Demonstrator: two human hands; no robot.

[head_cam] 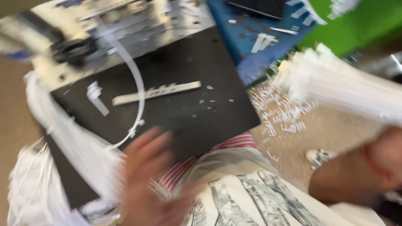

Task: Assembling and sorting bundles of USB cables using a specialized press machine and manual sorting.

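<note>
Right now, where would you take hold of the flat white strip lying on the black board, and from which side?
Probably the plain right end of the flat white strip, which lies nearly level across the black board. Come from the right: that end lies on bare board, while the curved white band crosses near its middle. The left hand is blurred, nearest below it.

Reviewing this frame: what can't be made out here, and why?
- Left hand, head view: smeared by motion blur; fingers and grip unreadable.
- Right hand: not identifiable; only a blurred forearm at the right edge.
- White strips: blurred into one mass, cut off by the right edge, so no count.
- Metal device above the black board: blurred, cropped by the top edge.
- White scraps on the floor: too small to identify.
</note>
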